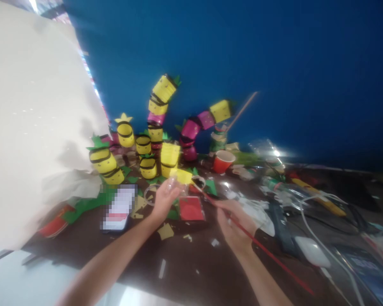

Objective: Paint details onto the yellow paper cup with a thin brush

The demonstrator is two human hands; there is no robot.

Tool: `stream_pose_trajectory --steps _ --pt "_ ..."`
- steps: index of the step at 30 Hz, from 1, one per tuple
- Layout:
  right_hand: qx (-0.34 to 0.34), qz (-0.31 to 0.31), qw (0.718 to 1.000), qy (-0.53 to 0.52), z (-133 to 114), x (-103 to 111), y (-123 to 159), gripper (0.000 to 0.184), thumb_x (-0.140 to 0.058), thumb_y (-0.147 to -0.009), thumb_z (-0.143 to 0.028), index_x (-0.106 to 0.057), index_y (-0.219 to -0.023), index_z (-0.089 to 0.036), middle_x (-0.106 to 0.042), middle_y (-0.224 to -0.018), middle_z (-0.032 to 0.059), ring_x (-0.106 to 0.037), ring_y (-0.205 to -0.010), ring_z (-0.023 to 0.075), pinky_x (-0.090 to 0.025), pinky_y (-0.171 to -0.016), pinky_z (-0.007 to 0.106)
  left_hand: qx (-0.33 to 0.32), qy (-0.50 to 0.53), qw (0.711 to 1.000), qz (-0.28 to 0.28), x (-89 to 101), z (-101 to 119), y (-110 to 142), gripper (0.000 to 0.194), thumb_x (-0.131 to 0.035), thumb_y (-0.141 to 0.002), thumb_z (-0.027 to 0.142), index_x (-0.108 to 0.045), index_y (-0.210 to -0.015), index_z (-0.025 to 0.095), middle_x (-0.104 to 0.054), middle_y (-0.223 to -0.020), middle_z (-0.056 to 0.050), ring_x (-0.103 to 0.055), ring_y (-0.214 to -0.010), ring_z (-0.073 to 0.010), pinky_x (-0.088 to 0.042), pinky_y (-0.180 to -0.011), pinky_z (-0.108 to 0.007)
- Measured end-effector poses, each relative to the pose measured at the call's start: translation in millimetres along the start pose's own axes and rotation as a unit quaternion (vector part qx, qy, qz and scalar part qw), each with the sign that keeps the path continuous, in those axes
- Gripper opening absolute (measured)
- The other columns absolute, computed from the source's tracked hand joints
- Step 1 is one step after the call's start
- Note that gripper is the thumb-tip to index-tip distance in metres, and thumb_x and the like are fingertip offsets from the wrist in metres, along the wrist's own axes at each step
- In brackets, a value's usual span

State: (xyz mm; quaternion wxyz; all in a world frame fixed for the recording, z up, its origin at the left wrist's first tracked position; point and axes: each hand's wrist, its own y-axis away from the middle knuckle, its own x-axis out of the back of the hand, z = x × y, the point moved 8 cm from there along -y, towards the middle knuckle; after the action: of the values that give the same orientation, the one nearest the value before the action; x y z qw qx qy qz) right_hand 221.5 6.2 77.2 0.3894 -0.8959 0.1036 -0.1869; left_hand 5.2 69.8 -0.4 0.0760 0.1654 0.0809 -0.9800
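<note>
My left hand (pixel 167 195) is closed on a small yellow piece (pixel 182 176), which looks like a painted cup section; blur hides its exact shape. In my right hand (pixel 236 223) is a long red paintbrush (pixel 268 250), its tip meeting or nearly meeting the yellow piece's right edge. Just below them on the dark table lies a red square (pixel 192 208). Behind my left hand stands a yellow cylinder (pixel 170 158) with a black band. Around it are several yellow cups with black bands and green paper leaves, such as this cup (pixel 147 167).
Curved stacks of yellow and magenta cups (pixel 191 128) stand by the blue wall. A red cup (pixel 224 161) is behind my right hand. A phone (pixel 119 208) lies left, paper scraps (pixel 166 230) in front. White cables (pixel 319 255) and a power strip (pixel 281 227) lie right.
</note>
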Motion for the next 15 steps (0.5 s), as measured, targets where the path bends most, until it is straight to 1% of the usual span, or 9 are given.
stream_pose_trajectory --steps 3,6,8,10,12,15 --pt "-0.081 0.03 0.996 -0.031 20.2 5.9 3.5 0.008 -0.062 -0.079 -0.02 -0.07 -0.08 -0.023 -0.072 -0.077 0.0037 -0.067 -0.07 0.0198 -0.053 -0.064 0.033 0.041 0.08 0.996 -0.024 -6.9 -6.5 -0.6 0.054 -0.075 -0.062 0.056 -0.061 -0.098 0.019 -0.07 -0.088 -0.006 -0.067 -0.086 -0.0216 -0.053 -0.083 -0.039" --pt "-0.163 0.076 0.975 -0.127 44.4 9.8 7.1 0.008 -0.065 -0.078 -0.027 -0.071 -0.078 -0.022 -0.072 -0.069 0.0026 -0.067 -0.061 0.0189 -0.052 -0.056 0.031 0.085 0.136 0.986 -0.037 -13.1 -10.5 0.4 0.053 -0.074 -0.063 0.058 -0.061 -0.094 0.018 -0.07 -0.088 -0.007 -0.068 -0.084 -0.0209 -0.053 -0.084 -0.041" --pt "-0.19 0.084 0.954 -0.214 54.3 5.6 6.6 0.011 -0.067 -0.077 -0.032 -0.071 -0.074 -0.023 -0.071 -0.063 0.0015 -0.066 -0.057 0.0181 -0.052 -0.054 0.03 0.115 0.16 0.979 -0.045 -16.2 -13.2 1.6 0.052 -0.073 -0.064 0.059 -0.063 -0.092 0.016 -0.071 -0.089 -0.008 -0.068 -0.086 -0.022 -0.052 -0.087 -0.042" --pt "-0.205 0.075 0.938 -0.268 58.7 -1.4 5.3 0.013 -0.069 -0.075 -0.035 -0.071 -0.071 -0.023 -0.071 -0.06 0.0009 -0.066 -0.056 0.0176 -0.052 -0.055 0.03 0.145 0.188 0.97 -0.047 -17.8 -16.5 3.0 0.052 -0.073 -0.064 0.059 -0.065 -0.091 0.016 -0.072 -0.092 -0.009 -0.068 -0.089 -0.0234 -0.051 -0.089 -0.043" --pt "-0.225 0.068 0.93 -0.282 61.4 -7.5 6.4 0.014 -0.071 -0.074 -0.037 -0.072 -0.07 -0.024 -0.071 -0.061 0.0011 -0.066 -0.056 0.0174 -0.052 -0.056 0.031 0.168 0.213 0.961 -0.052 -19.0 -19.3 4.5 0.05 -0.074 -0.064 0.057 -0.067 -0.092 0.016 -0.072 -0.096 -0.01 -0.068 -0.091 -0.0237 -0.051 -0.09 -0.042" --pt "-0.267 0.074 0.925 -0.262 67.3 -10.6 13.7 0.015 -0.073 -0.072 -0.038 -0.073 -0.07 -0.023 -0.072 -0.062 0.0014 -0.066 -0.057 0.0173 -0.052 -0.059 0.031 0.179 0.243 0.951 -0.073 -21.3 -20.9 5.8 0.046 -0.074 -0.069 0.05 -0.068 -0.097 0.015 -0.073 -0.097 -0.009 -0.068 -0.092 -0.0225 -0.05 -0.091 -0.039"
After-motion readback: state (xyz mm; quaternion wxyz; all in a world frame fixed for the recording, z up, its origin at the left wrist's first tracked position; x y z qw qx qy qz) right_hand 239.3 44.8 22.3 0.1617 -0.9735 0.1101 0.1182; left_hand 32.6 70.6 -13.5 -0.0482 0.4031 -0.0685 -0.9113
